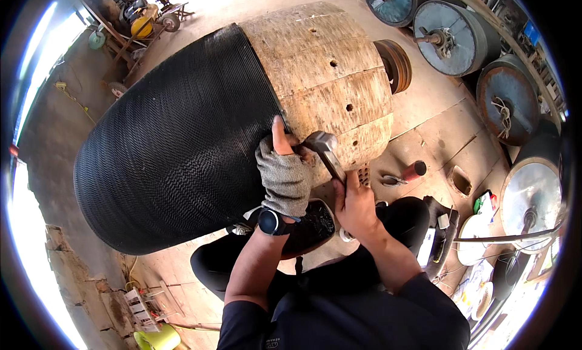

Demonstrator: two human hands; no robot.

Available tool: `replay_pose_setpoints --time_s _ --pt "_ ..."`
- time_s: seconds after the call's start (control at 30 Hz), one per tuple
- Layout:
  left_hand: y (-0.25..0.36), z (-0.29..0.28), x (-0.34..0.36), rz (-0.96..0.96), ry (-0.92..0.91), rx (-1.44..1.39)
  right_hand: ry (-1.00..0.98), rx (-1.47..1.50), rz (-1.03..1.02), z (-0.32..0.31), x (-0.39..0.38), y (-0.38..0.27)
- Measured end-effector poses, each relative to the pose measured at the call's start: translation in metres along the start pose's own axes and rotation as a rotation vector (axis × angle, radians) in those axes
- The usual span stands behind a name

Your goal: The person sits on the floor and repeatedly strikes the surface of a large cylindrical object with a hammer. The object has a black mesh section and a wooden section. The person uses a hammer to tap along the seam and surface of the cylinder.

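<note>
A large drum lies before me, its left part wrapped in a black ribbed covering [176,144] and its right part bare, worn wooden slats [327,65] with several holes. My left hand [284,168], in a grey fingerless glove, rests at the covering's edge. Its thumb points up along that edge; the other fingers curl against the wood, and whatever they may hold is hidden. My right hand [357,205] is wrapped around the handle of a hammer [324,145]. The hammer's metal head is close beside my left fingers, over the wood; whether it touches I cannot tell.
Grooved pulley wheels [397,67] stick out from the drum's right end. On the floor to the right are a red cylinder [414,170] and pliers-like tool [391,180]. Several metal drums [445,37] line the right side. A wheeled machine [142,25] stands far left.
</note>
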State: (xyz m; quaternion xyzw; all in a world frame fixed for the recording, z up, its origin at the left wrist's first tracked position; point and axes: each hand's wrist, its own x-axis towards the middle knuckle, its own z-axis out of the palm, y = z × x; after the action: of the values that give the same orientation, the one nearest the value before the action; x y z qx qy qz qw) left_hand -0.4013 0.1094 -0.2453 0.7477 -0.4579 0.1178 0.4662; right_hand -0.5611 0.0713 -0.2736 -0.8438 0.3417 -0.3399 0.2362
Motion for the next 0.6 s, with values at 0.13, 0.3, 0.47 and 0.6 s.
replay_pose_setpoints --time_s 0.13,0.3,0.47,0.6 --pt "0.001 -0.019 -0.04 0.168 -0.012 0.062 0.184 0.104 -0.14 -0.006 -0.008 0.001" --pt "-0.019 -0.007 -0.119 0.137 -0.457 0.115 -0.118 -0.054 0.088 0.002 0.004 0.001" --pt "-0.048 0.016 -0.163 0.213 -0.679 0.117 0.208 0.268 -0.118 -0.002 -0.013 0.006" --pt "-0.047 0.029 -0.166 0.167 -0.603 0.254 0.054 -0.132 -0.11 0.012 -0.002 0.005"
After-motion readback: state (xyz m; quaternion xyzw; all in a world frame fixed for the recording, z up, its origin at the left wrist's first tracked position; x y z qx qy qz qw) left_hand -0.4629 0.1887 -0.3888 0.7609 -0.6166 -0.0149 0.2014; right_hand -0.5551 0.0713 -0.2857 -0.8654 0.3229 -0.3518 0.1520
